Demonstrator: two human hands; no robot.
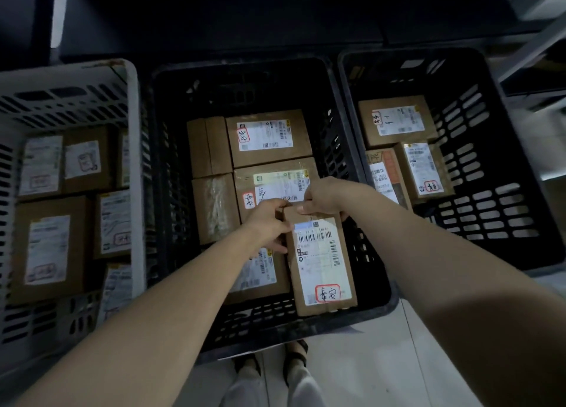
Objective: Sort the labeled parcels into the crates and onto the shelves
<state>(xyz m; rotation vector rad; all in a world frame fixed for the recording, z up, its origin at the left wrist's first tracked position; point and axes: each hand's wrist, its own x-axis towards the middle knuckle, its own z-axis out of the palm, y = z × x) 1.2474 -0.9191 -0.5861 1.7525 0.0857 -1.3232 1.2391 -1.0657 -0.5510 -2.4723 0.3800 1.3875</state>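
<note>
**Slim parcel held over the middle crate**

Both hands are clamped on the far end of a narrow cardboard parcel (321, 262). The left hand (269, 222) pinches its left corner and the right hand (324, 198) curls over the top edge. The parcel lies label-up at the near right of the middle black crate (275, 330), beside other boxes; whether it rests on anything I cannot tell. It looks light and stiff, a taped carton likely to keep its shape. The glossy shipping label (318, 253) may be slick, so the bare cardboard edges seem the safer hold.
</note>
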